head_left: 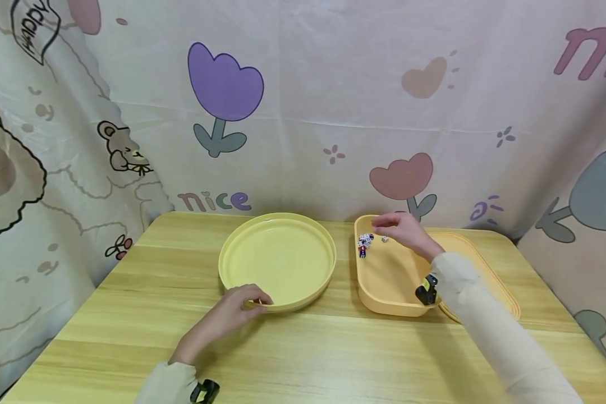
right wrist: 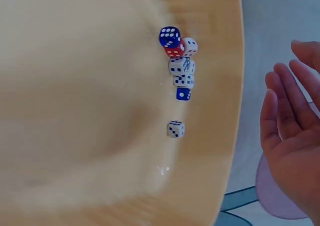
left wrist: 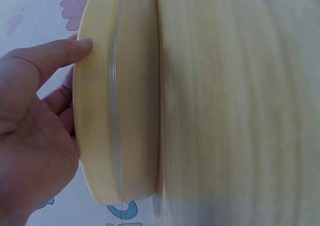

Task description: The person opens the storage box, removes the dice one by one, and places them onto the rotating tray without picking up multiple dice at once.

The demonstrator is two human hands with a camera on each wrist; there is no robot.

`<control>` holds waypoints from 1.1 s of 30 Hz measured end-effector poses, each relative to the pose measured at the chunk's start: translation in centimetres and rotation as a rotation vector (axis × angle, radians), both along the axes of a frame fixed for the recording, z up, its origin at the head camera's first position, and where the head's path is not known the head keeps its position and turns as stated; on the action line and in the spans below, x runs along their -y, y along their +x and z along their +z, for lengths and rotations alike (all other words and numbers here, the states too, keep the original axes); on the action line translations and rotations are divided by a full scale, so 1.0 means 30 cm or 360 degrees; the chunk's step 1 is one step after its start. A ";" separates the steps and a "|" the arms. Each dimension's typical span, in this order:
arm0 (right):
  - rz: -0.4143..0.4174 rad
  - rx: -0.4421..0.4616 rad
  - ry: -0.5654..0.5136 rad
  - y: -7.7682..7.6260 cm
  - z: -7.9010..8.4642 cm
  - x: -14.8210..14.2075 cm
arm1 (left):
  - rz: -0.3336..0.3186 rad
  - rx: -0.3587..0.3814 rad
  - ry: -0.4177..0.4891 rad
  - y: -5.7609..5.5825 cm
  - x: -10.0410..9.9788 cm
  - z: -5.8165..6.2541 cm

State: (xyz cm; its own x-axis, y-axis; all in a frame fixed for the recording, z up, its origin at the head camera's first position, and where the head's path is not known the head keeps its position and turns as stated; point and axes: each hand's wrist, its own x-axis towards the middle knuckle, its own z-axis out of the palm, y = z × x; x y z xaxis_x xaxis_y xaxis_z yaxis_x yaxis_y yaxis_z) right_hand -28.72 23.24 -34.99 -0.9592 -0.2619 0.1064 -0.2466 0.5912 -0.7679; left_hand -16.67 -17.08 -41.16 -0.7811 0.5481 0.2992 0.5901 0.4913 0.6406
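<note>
A round yellow tray (head_left: 278,261) with a low rim lies on the table, left of centre. My left hand (head_left: 237,307) pinches its near rim; in the left wrist view the thumb presses the outer wall, the other fingers partly hidden behind the rim. To the right stands a rectangular orange-yellow bin (head_left: 391,307). Over its far end hovers my right hand (head_left: 404,231), fingers loosely bent and holding nothing. Inside, several white, blue and red dice (right wrist: 182,68) cluster along one wall. One white die (right wrist: 175,129) lies apart from them.
A flat orange-yellow lid (head_left: 490,275) lies on the wooden table (head_left: 313,359), partly beneath or behind the bin's right side and my right forearm. A printed curtain (head_left: 303,112) hangs behind the table's far edge and along both sides.
</note>
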 end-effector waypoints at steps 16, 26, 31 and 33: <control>-0.0117 0.0240 -0.0158 -0.079 -0.092 0.028 | -0.0046 -0.0065 0.0022 -0.015 0.009 0.019; -0.0126 0.0364 -0.0248 -0.077 -0.127 0.032 | -0.0054 -0.0093 0.0051 -0.019 0.012 0.023; -0.0165 0.0492 -0.0265 -0.065 -0.181 0.034 | -0.0120 -0.0096 0.0098 -0.009 0.010 -0.001; -0.0179 0.0535 -0.0277 -0.060 -0.197 0.028 | -0.0142 -0.0093 0.0120 -0.006 0.007 -0.010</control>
State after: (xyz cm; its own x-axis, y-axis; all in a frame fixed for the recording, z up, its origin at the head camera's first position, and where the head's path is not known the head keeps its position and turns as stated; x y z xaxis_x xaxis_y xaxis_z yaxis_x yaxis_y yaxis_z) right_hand -30.52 22.39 -40.92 -0.9698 -0.1588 -0.1851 0.0947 0.4541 -0.8859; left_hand -16.86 -17.28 -41.45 -0.7102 0.5889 0.3859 0.6668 0.3866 0.6371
